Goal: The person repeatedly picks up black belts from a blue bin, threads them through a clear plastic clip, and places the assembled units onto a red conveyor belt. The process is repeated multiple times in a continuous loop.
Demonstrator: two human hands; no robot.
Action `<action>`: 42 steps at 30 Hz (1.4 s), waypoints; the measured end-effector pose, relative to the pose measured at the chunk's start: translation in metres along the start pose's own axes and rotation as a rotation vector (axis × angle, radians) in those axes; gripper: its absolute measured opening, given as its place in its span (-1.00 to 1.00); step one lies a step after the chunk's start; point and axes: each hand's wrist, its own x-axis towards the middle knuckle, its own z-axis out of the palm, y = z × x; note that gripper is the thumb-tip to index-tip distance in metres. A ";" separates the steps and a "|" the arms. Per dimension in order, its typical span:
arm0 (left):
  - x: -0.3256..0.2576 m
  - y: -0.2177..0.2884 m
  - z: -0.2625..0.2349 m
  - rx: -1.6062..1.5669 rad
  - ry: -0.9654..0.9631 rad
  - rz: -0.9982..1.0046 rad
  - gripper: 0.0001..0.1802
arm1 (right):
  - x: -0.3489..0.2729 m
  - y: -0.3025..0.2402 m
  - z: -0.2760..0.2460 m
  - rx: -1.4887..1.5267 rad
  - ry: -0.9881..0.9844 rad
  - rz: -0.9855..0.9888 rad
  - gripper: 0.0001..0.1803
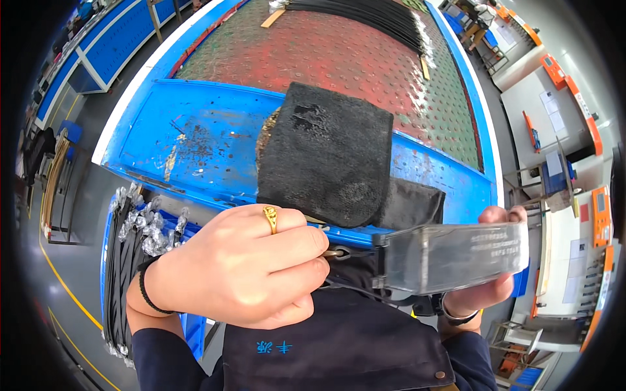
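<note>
My left hand [241, 267], with a gold ring and a dark wrist cord, is closed with its fingers pinched together. What they hold is mostly hidden. A small metal clip [338, 253] shows right at the fingertips, beside the clear case. My right hand [486, 296] grips a flat, clear plastic case [450, 257] with a dark left end, the fingers behind its right part. Both hands are above my dark apron [339, 339]. Just beyond them, a worn black cloth or mat [326, 156] lies folded over the blue bench edge, and a smaller dark piece [414, 205] sticks out beside it.
Beyond the blue tray [202, 140] lies a red-green studded mat [365, 72] with a bundle of black strips [358, 23] at the far end. At left, a blue bin holds black rods [120, 274] with plastic-wrapped ends. Shelves [554, 124] stand right; a person [481, 23] is far off.
</note>
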 end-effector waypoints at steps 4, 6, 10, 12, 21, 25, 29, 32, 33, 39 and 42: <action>0.010 0.005 0.006 0.011 -0.019 0.013 -0.77 | -0.006 0.010 -0.006 0.105 -0.071 -0.100 -0.20; 0.013 0.006 0.008 0.008 -0.024 0.024 -0.77 | -0.007 0.008 -0.008 0.134 -0.050 -0.072 -0.19; 0.018 0.010 0.010 0.010 -0.050 0.024 -0.79 | -0.007 0.011 -0.013 0.134 -0.057 -0.074 -0.18; 0.019 0.012 0.011 0.017 -0.060 0.014 -0.79 | -0.006 0.012 -0.012 0.145 -0.061 -0.075 -0.19; 0.020 0.013 0.014 0.015 -0.055 0.035 -0.80 | -0.008 0.009 -0.018 0.097 -0.057 -0.065 -0.20; 0.021 0.014 0.014 0.012 -0.062 0.033 -0.80 | -0.010 0.007 -0.010 0.117 -0.013 -0.071 -0.19; 0.019 0.011 0.017 -0.002 -0.047 0.022 -0.79 | -0.012 0.008 -0.017 0.052 -0.011 -0.093 -0.17; 0.019 0.015 0.016 -0.007 -0.051 0.001 -0.78 | -0.015 0.004 -0.016 0.020 -0.013 -0.114 -0.15; 0.020 0.015 0.016 -0.009 -0.053 -0.002 -0.77 | -0.015 0.006 -0.018 0.007 -0.034 -0.150 -0.15; 0.018 0.015 0.014 0.079 -0.023 -0.001 -0.76 | -0.016 0.002 -0.027 0.058 0.081 -0.064 -0.07; 0.018 0.016 0.016 0.136 0.029 0.054 -0.78 | -0.009 0.001 -0.020 0.124 0.196 0.001 -0.05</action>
